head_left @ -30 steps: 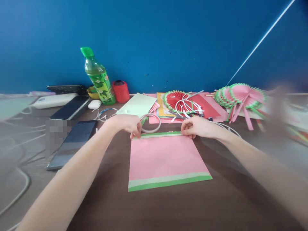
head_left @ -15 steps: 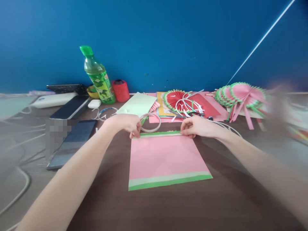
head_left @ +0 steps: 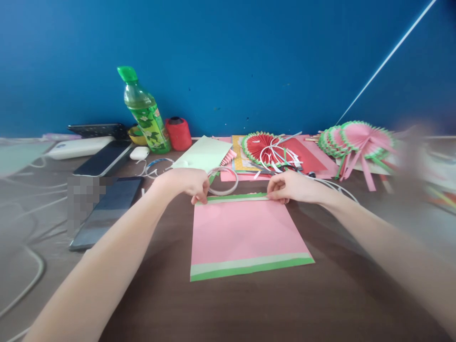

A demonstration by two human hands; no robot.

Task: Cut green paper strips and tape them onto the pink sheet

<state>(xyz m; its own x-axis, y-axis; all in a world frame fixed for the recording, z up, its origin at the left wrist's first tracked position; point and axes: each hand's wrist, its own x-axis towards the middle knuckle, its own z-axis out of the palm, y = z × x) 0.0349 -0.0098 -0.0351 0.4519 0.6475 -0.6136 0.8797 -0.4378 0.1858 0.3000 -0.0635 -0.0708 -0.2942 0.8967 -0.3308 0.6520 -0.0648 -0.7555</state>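
Pink paper (head_left: pixel 245 230) with green borders is laid on the table (head_left: pixel 228 311); its far edge is pinched near the corners by the left hand (head_left: pixel 194 183) and right hand (head_left: pixel 287 186); folding there is judged barely begun, the rest lying flat; pleated fans (head_left: pixel 366 138) are set beyond

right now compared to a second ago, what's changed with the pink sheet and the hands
Nothing has visibly moved on the table, and nothing was taken hold of or let go; the whole view only sits a touch higher in the picture, as if the camera tipped slightly. The left hand and right hand stay at the far corners of the pink sheet, and the bottle stays put too.
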